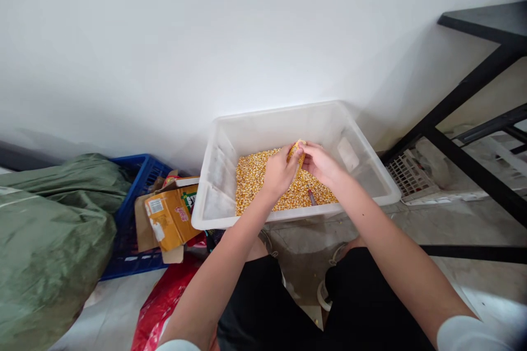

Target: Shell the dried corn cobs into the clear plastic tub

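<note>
Between my two hands is a yellow corn cob (302, 160), partly covered by the fingers. My left hand (280, 171) is closed around its near side. From the right, my right hand (320, 162) grips the cob with bent fingers close to its upper end. Both hands are above a translucent white plastic bin (263, 116). Loose corn kernels (254, 180) cover the bin's bottom. A small dark reddish-brown piece (312, 197) lies on the kernels near the front wall; I cannot tell what it is.
Left of the bin are a blue plastic crate (135, 181), flattened cardboard packaging (172, 219), a red plastic bag (164, 296) and a large green sack (53, 263). A black metal frame (465, 82) stands at the right, with a white basket (411, 175) beneath. The white wall (247, 33) rises behind.
</note>
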Tool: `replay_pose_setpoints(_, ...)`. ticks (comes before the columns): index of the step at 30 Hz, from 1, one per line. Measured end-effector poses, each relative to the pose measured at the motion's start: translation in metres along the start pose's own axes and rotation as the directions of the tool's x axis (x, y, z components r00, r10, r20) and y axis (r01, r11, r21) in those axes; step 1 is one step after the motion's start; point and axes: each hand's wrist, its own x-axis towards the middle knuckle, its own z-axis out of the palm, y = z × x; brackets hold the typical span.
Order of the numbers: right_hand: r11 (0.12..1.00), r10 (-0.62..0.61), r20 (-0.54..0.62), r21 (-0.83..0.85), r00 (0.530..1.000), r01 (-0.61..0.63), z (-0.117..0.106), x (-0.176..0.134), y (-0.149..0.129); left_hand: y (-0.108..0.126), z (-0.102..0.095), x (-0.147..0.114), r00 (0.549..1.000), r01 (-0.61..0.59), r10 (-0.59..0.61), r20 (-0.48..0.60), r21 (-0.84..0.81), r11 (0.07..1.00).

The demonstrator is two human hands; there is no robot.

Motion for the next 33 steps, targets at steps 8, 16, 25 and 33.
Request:
replay_pose_setpoints(8,1.000,-0.012,0.028,-0.001,1.000,0.012,-0.0055,0.0033,0.0028,-0.0054,0.0012,0.0024,1.000,-0.013,0.011,-0.021,-0.117,0.993)
replay_pose_setpoints(16,0.997,-0.039,0.044,-0.063,0.998,0.042,-0.0035,0.0024,0.0042,-0.0057,0.0029,0.0017,0.998,0.028,-0.029,-0.064,-0.011,1.000)
replay_pose_setpoints(25,0.997,-0.038,0.012,-0.066,0.999,0.039,-0.0011,0.0023,0.0037,-0.0023,0.0021,0.0013,0.998,0.046,-0.045,-0.051,0.009,0.999)
replay_pose_setpoints(33,1.000,-0.014,0.007,0.014,1.000,0.014,-0.0008,0.0004,0.0031,-0.0018,0.0001,0.0018,0.999,-0.008,0.006,-0.044,-0.042,0.999)
